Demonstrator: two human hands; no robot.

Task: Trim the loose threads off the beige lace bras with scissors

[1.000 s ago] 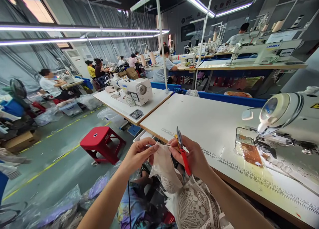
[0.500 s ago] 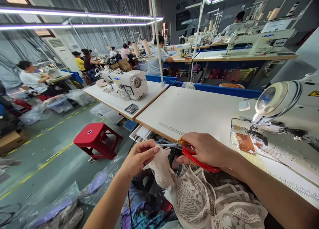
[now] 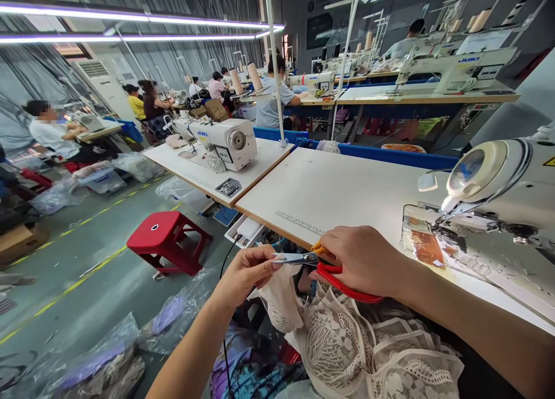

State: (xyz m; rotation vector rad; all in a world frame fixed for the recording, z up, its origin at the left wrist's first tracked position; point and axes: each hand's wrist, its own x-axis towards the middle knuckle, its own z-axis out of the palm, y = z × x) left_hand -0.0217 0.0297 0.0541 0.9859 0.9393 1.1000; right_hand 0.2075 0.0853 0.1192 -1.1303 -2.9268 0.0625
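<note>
My left hand (image 3: pixel 250 270) pinches the edge of a pale lace bra piece (image 3: pixel 281 298) between thumb and fingers. Wrapped through the handles of red-and-orange scissors (image 3: pixel 347 283), my right hand (image 3: pixel 358 260) holds them with the blades pointing left. The blade tips lie at the fabric edge, right against my left fingertips. Below hang several joined beige lace bra cups (image 3: pixel 333 344), gathered over my lap and under my right forearm. Part of that pile is hidden by the arm.
A white sewing table (image 3: pixel 347 185) lies ahead, with a sewing machine (image 3: pixel 498 185) at its right. Another machine (image 3: pixel 225 141) stands on the adjoining table. A red stool (image 3: pixel 165 234) and plastic bags (image 3: pixel 108 353) are on the floor at left. Several people work farther back.
The scissor blades have turned so their flat side shows, and they now look closed over the fabric edge at my left fingertips. Both hands stay almost in place.
</note>
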